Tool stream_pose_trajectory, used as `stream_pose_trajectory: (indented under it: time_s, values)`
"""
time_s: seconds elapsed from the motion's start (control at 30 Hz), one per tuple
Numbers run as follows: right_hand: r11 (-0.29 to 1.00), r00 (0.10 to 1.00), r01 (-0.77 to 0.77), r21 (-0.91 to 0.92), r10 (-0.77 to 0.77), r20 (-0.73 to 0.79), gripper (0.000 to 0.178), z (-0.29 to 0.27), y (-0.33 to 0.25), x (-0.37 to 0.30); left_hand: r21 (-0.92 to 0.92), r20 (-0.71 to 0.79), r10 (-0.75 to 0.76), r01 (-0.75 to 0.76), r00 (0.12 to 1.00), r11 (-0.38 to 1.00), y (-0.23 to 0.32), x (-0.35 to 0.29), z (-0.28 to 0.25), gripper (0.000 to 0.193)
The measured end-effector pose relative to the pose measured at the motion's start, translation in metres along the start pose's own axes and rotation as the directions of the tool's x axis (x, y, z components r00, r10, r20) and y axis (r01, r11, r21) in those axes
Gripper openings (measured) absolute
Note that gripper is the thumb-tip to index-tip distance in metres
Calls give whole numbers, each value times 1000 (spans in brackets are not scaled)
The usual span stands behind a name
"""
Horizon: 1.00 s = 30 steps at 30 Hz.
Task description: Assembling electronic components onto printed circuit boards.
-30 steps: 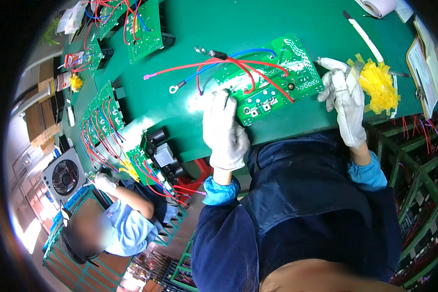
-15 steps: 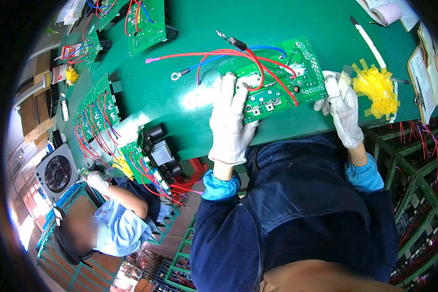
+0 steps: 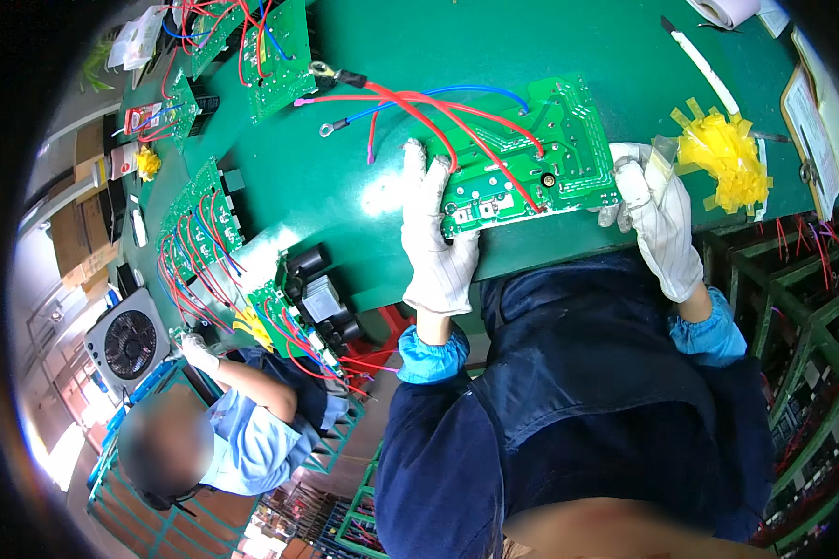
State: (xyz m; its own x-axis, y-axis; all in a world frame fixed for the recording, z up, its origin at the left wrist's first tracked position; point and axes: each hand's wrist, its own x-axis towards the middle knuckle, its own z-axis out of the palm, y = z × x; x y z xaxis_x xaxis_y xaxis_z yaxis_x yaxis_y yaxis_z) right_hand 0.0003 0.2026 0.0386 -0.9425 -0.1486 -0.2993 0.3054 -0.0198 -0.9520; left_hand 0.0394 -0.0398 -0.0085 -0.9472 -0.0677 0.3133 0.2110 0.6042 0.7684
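Grasping the printed circuit board [image 3: 570, 154] by opposite edges with left hand [image 3: 433, 247] and right hand [image 3: 662, 219]; best held level, without tugging the red leads [image 3: 508, 174].

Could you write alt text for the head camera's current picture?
A person's gloved left hand and right hand hold opposite ends of a green circuit board with red and blue wires, at a green table. Yellow strips lie to the right; a co-worker is at lower left.
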Motion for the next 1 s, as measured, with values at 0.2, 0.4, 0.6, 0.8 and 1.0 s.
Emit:
stream_pose_trajectory:
  time_s: [0.2, 0.4, 0.6, 0.8, 1.0]
  values:
    - [993, 997, 72, -92, -68, 40, 29, -2, 1, 0, -139, -12, -56, 54, 998, 989, 0, 2, 1, 55]
    - [994, 995, 73, -80, -68, 68, 33, -3, 0, 0, -129, -18, -52, 50, 998, 990, -2, 2, -1, 62]
    - [994, 999, 26, -104, -30, -33, 40, -7, 7, 9, -185, 1, -116, 114, 993, 976, 6, 12, 2, 55]
    - [988, 996, 67, -136, -74, -48, 41, -8, 13, 12, -139, -10, -82, 80, 997, 987, 1, 15, 1, 57]
    - [892, 970, 196, -408, -237, -52, 32, -20, 22, 15, -103, 6, -70, 70, 998, 992, 2, 17, -1, 57]
